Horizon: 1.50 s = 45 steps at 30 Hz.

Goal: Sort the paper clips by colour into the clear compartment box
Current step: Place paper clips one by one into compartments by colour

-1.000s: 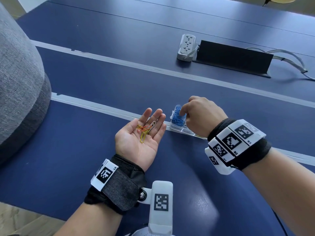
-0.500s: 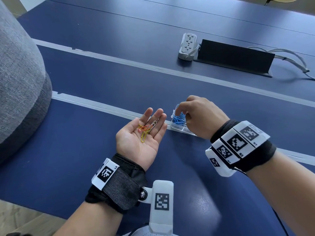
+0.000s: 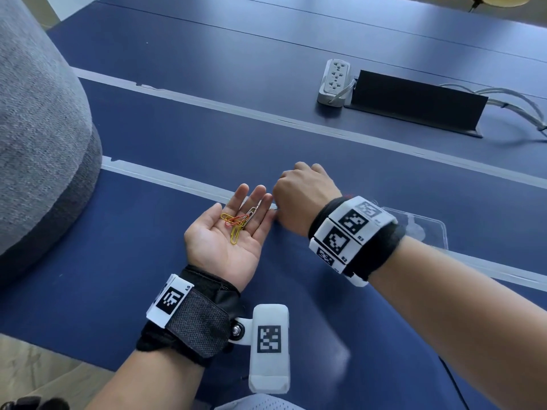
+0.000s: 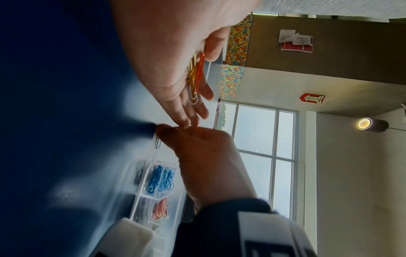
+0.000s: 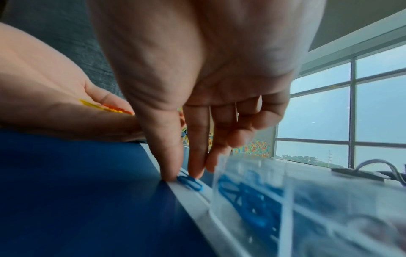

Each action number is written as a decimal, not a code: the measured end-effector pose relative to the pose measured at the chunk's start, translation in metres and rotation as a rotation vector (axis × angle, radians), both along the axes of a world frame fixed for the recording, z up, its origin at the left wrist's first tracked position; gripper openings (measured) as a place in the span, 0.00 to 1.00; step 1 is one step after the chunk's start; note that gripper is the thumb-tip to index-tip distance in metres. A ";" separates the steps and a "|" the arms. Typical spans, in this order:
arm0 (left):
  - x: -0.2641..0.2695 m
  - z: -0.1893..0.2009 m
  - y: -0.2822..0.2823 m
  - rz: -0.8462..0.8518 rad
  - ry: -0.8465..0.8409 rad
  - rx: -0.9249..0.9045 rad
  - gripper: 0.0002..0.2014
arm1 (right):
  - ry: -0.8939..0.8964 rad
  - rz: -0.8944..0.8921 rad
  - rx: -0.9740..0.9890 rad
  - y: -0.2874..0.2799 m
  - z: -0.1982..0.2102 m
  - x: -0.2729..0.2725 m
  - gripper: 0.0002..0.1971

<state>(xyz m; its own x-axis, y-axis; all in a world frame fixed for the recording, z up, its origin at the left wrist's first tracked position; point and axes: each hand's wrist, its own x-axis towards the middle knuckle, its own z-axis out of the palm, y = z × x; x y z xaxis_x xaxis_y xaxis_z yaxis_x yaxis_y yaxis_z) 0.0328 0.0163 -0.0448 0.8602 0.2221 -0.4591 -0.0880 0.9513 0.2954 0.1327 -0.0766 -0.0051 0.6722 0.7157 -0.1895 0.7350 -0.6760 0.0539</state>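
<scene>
My left hand (image 3: 236,241) lies palm up and flat, carrying yellow, orange and silver paper clips (image 3: 238,222) loose on the palm. My right hand (image 3: 305,196) reaches down to the table just beside the left fingertips. Its thumb and forefinger pinch a blue paper clip (image 5: 190,182) that lies on the grey strip. The clear compartment box (image 5: 285,191) stands just right of that clip, with blue clips (image 4: 161,179) in one compartment and red ones (image 4: 161,208) in another. In the head view my right wrist hides most of the box; only its clear lid (image 3: 426,229) shows.
The blue table (image 3: 148,247) has grey strips across it. A grey upholstered seat (image 3: 38,143) stands at the left. A white power strip (image 3: 334,81), a black cable cover (image 3: 414,105) and cables lie at the far right.
My right hand has left the box's blue compartment and come down left onto the table beside my left fingertips, where it now pinches a blue clip. The left hand stays put.
</scene>
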 end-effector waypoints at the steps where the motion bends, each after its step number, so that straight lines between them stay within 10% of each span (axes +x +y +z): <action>1: -0.001 -0.001 0.001 0.001 0.000 0.002 0.20 | -0.009 0.000 -0.006 0.002 0.001 -0.001 0.16; 20: 0.005 0.002 -0.021 -0.124 0.003 0.013 0.18 | 0.255 -0.308 0.222 -0.059 0.014 0.024 0.06; 45: 0.007 0.003 -0.057 -0.304 0.022 0.021 0.18 | 0.254 0.073 0.521 -0.078 0.002 -0.031 0.06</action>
<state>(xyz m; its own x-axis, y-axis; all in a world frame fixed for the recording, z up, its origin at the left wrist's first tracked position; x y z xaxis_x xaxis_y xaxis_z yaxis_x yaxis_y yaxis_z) 0.0401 -0.0406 -0.0415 0.8785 -0.0340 -0.4765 0.2062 0.9267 0.3142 0.1021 -0.1548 -0.0031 0.5969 0.8007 0.0518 0.7274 -0.5128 -0.4560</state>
